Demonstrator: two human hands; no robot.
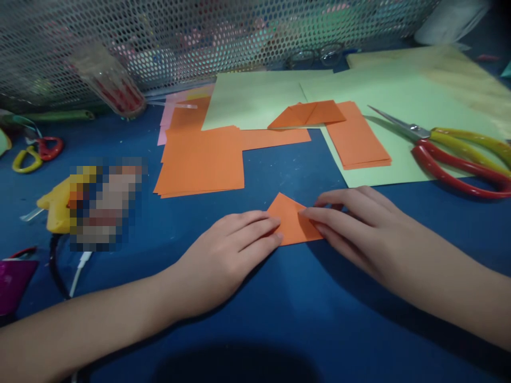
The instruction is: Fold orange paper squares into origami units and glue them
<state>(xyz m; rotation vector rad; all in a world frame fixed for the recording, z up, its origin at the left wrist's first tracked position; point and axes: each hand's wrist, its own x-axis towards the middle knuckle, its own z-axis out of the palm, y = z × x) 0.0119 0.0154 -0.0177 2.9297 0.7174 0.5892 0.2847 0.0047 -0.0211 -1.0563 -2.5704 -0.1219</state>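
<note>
A small folded orange paper (293,221) lies on the blue table (279,308) between my hands. My left hand (229,250) rests flat on the table, fingers stretched out, its fingertips pressing the paper's left edge. My right hand (353,223) lies on the paper's right side, fingers extended and pressing it down. Neither hand lifts the paper off the table.
A stack of orange squares (202,159), a folded orange piece (307,114) and an orange strip pile (357,135) lie behind, on green sheets (399,101). Red and yellow scissors (455,151) sit right. A yellow glue gun (56,205), small scissors (38,151) and a mesh screen (199,32) stand left and back.
</note>
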